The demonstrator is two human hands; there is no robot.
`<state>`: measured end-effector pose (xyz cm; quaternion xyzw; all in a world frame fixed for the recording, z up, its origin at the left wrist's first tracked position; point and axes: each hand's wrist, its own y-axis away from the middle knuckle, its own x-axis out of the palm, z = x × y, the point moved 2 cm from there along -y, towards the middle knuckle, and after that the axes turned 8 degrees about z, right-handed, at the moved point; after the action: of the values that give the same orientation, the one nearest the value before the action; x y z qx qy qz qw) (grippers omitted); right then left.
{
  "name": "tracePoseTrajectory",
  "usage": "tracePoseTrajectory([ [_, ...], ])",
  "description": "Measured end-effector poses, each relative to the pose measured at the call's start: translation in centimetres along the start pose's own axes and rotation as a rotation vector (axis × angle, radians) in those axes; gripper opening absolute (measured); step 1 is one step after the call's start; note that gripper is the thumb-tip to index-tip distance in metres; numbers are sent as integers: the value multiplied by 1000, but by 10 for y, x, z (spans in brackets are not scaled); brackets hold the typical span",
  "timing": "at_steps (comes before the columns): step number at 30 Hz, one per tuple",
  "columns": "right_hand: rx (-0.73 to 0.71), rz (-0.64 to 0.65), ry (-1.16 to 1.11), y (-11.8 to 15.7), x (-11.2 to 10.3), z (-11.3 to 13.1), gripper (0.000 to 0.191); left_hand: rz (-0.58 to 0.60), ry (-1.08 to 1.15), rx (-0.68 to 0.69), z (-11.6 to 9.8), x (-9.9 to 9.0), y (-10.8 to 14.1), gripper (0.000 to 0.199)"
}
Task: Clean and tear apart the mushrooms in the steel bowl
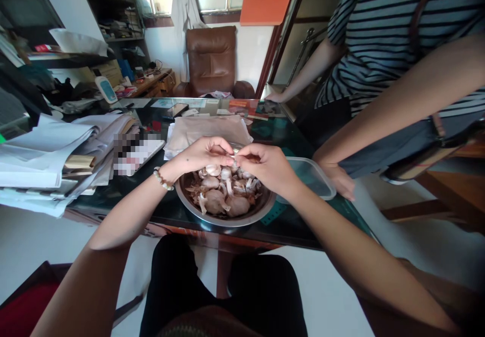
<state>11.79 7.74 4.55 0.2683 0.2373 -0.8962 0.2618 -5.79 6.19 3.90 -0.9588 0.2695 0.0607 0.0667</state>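
L hand (pixel 202 156), R hand (pixel 267 167), fingertips (pixel 230 159) touching

plastic tub (pixel 312 175) right of steel bowl (pixel 223 222), papers (pixel 45 160) left

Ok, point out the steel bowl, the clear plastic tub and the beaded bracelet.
Steel bowl (pixel 223 222): head view, front rim.
Clear plastic tub (pixel 308 175): head view, middle of its visible part beside the bowl.
Beaded bracelet (pixel 162 179): head view, beads on the left wrist.
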Motion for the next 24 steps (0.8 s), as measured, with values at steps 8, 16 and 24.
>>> tracePoseTrajectory([
  [8,-69,-80,82,1,-8,-2,14,-56,69,-42,2,-4,-2,32],
  [16,-85,5,123,0,-1,0,21,-37,-55,31,-1,1,1,34],
  [24,-128,76,184,-1,0,2,15,-21,-103,24,-6,7,1,32],
])
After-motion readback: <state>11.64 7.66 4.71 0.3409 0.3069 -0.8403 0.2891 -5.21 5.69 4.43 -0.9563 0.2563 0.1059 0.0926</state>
